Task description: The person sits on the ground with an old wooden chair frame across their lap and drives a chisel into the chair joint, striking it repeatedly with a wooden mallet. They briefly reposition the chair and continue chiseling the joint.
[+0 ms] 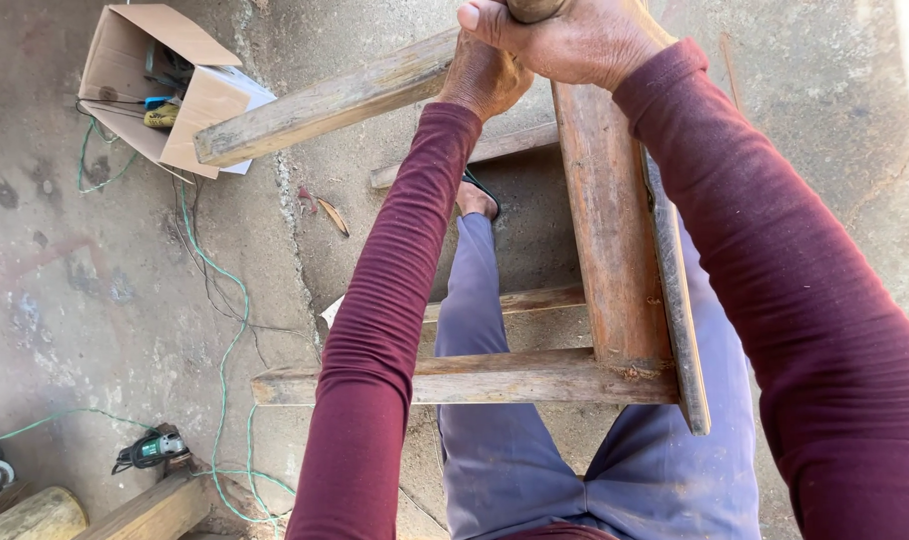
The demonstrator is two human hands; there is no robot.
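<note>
Wooden stool [615, 250] lay tipped on its side over the person's knees, 2 legs pointing left. Right hand [575, 40] was clenched around a rounded handle [530, 8]; left hand [485, 78] gripped the upper leg [325, 100]. Joints looked assembled; the stool appeared unfinished.

One package in view: open cardboard box [165, 90], upper left, lying tilted on the concrete floor [95, 290]. Brown card, flaps spread, one white outer face. Small tools and cable inside, details indistinct. No labels, signs or screens discernible.
</note>
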